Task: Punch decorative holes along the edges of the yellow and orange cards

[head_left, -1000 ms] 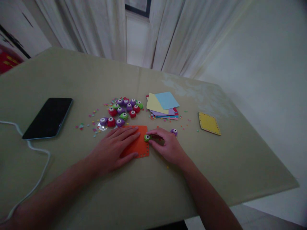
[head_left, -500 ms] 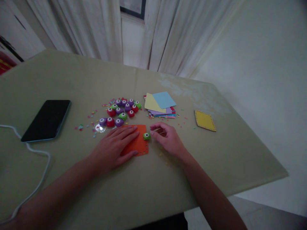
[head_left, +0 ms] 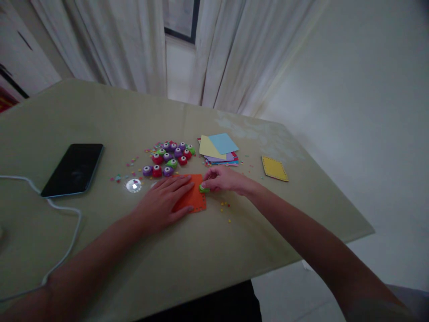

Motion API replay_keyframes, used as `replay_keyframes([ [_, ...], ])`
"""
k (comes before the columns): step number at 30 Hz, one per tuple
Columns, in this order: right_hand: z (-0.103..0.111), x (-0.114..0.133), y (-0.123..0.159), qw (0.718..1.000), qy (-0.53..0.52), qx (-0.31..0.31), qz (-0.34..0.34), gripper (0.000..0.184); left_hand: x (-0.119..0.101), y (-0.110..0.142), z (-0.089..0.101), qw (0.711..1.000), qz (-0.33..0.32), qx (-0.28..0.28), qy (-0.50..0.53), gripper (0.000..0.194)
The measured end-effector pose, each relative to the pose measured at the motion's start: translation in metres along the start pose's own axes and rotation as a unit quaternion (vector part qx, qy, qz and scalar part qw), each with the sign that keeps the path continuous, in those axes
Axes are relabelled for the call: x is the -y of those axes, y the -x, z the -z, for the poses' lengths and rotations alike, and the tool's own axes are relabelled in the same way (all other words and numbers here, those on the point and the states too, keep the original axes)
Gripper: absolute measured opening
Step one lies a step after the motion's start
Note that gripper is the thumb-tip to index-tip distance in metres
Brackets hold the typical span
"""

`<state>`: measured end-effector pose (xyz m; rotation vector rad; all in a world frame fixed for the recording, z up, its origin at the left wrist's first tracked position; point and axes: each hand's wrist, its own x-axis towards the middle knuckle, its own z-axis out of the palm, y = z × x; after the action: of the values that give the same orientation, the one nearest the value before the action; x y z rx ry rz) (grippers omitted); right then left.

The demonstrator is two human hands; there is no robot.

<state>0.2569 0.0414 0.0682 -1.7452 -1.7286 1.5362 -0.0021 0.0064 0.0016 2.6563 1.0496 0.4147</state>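
An orange paper square (head_left: 192, 198) with small holes punched along its right and lower edges lies on the table. My left hand (head_left: 165, 201) rests flat on its left part, fingers stretched out. At the paper's right edge sits a small green craft punch (head_left: 203, 189). My right hand (head_left: 218, 179) has its fingers and thumb on the punch, partly covering its top. Several more punches in purple, red and green (head_left: 167, 156) stand in a group beyond my left hand.
A stack of coloured paper (head_left: 219, 150) lies beyond my right hand, a yellow punched square (head_left: 275, 168) farther right. A black tablet (head_left: 74, 170) with a white cable (head_left: 75, 228) lies at left. Paper bits (head_left: 225, 207) and a shiny clear disc (head_left: 133, 185) are scattered around.
My right hand has moved left onto the green punch, with its thumb now over the top. My left hand stays flat on the orange paper. The view has shifted slightly.
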Motion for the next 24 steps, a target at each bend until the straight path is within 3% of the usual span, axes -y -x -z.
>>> replay_keyframes([
  [8, -0.008, 0.008, 0.004, 0.983, 0.17, -0.028, 0.064, 0.028, -0.001, 0.001, -0.002, 1.0, 0.003, -0.015, 0.008, 0.068],
  [24, -0.011, 0.011, -0.002, 0.97, 0.24, -0.003, 0.028, 0.029, 0.002, 0.0, -0.003, 1.0, 0.013, -0.009, 0.017, 0.07],
])
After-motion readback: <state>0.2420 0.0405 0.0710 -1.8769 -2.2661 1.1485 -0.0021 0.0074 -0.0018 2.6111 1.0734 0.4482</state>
